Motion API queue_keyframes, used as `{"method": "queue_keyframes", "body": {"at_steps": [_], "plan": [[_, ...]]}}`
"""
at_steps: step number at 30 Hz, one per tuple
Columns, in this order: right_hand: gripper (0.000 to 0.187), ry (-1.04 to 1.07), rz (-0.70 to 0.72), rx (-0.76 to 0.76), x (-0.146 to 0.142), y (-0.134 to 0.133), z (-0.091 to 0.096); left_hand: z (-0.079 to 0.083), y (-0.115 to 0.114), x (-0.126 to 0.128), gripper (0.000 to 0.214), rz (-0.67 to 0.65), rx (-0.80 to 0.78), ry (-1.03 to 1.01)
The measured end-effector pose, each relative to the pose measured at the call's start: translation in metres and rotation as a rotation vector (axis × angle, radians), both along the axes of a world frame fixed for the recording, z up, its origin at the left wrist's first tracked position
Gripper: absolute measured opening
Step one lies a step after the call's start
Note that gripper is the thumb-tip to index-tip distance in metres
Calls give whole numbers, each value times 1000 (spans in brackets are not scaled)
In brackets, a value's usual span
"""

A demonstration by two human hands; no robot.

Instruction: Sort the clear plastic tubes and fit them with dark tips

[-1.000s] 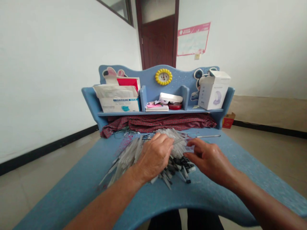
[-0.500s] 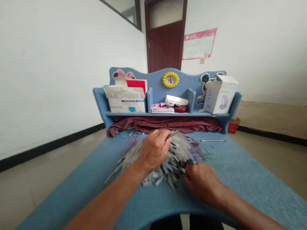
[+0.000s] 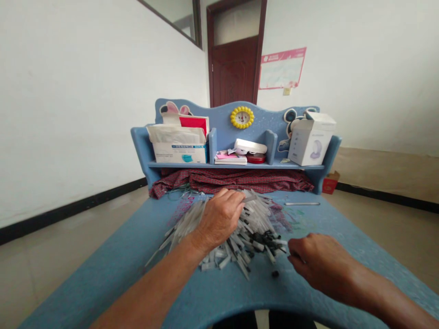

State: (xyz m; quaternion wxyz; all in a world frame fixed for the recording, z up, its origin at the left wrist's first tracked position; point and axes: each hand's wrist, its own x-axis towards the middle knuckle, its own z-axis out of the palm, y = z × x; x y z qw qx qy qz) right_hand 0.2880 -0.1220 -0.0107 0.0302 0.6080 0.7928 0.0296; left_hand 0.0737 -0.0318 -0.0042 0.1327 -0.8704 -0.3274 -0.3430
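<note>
Grey-white, see-through tubes (image 3: 259, 212) lie heaped in the middle of the bench (image 3: 123, 265), a blue one, many pointing away from me and fanning out to the left. Against the near right side of that heap I make out a cluster of black parts (image 3: 263, 238), and in front of it some short pale pieces (image 3: 212, 263). One small black piece (image 3: 275, 274) lies apart from the rest, closer to my side.

My left hand (image 3: 221, 217) is over the heap, its grip closed on a single greyish tube (image 3: 249, 199) that sticks out to the right past the fingertips. My right hand (image 3: 318, 258) is just right of the black parts, fingers curled in; from this camera I can't tell whether its grip has anything in it.

Beyond the heap, a slim rod (image 3: 302, 204) lies crosswise on the right, and a red plaid cloth (image 3: 233, 179) is bunched beneath the shelf (image 3: 274, 167). That shelf carries a mask carton (image 3: 164, 153) on the left, booklets (image 3: 230, 160) and a red tin (image 3: 256, 158) in the centre, and a white box (image 3: 310, 139) on the right. Above its middle I see a yellow-rimmed dial (image 3: 242, 118), with a brown door (image 3: 235, 71) behind.
</note>
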Motion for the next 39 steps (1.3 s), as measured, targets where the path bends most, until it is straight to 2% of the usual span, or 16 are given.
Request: {"method": "queue_keyframes", "body": {"at_steps": [2, 5, 8, 10, 21, 33, 39], "plan": [[23, -42, 24, 47, 17, -5, 5, 0, -1, 1, 10, -31, -7, 20], [24, -41, 82, 194, 40, -9, 9, 0, -1, 2, 10, -76, -6, 51], [27, -26, 136, 341, 54, -11, 10, -1, -1, 3, 10, -109, -3, 70], [27, -39, 141, 382, 58, -10, 11, -2, -1, 4, 11, -125, -3, 71], [22, -95, 114, 338, 55, -2, 19, -9, 0, 5, 15, -149, -19, 123], [22, -96, 79, 287, 49, 11, 27, -3, 2, 1, 14, -84, 23, 127], [20, -137, 80, 273, 43, 15, 32, -3, 1, 2, 14, -114, 34, 150]]}}
